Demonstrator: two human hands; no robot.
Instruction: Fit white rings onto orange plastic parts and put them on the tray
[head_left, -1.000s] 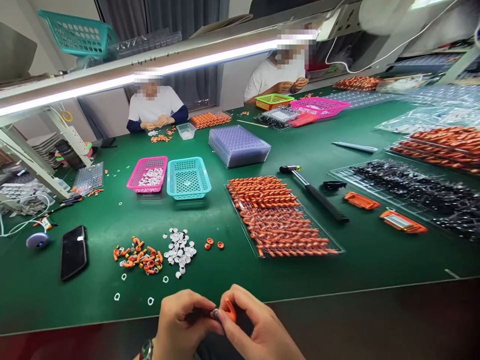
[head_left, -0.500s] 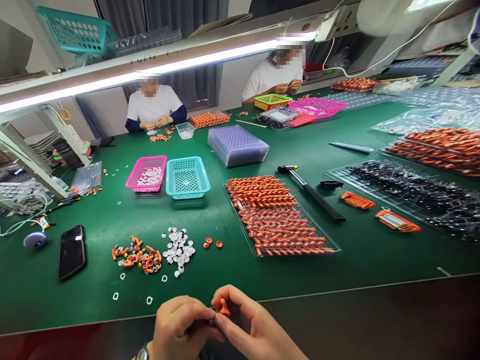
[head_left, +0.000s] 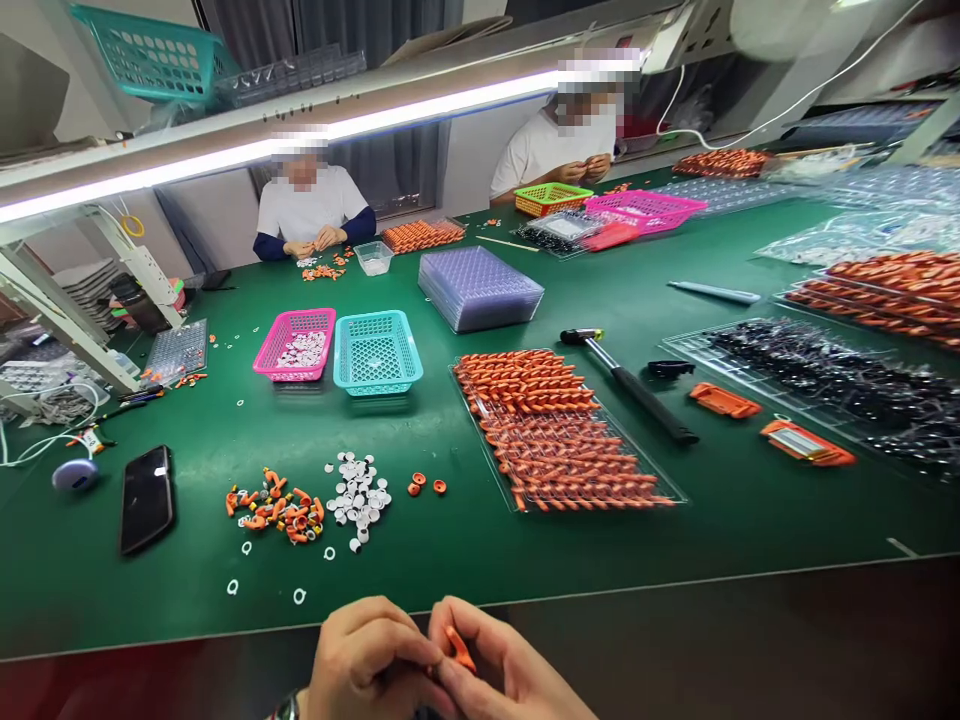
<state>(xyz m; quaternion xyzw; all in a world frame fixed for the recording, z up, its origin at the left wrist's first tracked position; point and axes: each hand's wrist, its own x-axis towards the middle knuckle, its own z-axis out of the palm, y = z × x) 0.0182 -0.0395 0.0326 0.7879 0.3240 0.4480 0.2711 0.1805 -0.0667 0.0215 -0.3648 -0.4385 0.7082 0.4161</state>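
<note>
Green matting covers the long worktable (head_left: 675, 520), and everything else sits on it or just off its near edge. Largest on it is the clear tray of orange parts (head_left: 559, 430), lying ahead and to the right of the person's hands, its long side running away from the near edge; beyond it stand a stack of clear trays (head_left: 480, 288), a teal basket (head_left: 376, 352) and a pink basket (head_left: 296, 344) side by side. A hammer (head_left: 630, 385) lies just right of the orange tray, and a black phone (head_left: 146, 497) lies far left. Nearer in, a loose heap of orange pieces (head_left: 276, 508) touches on a scatter of white caps (head_left: 358, 497), both ahead and left of the hands, so the left hand (head_left: 371, 660) is the nearer one to them. Both hands meet below the table's near edge, fingertips pressed together. The right hand (head_left: 510, 675) pinches a small orange piece (head_left: 457, 648) between thumb and forefinger; the piece's long axis tilts from upper left down to lower right, its upper end pointing toward the left fingertips. The left hand closes narrowly against that end, and whether it holds a second small part there cannot be told. Two other people sit across the table, hands at their own piles.
</note>
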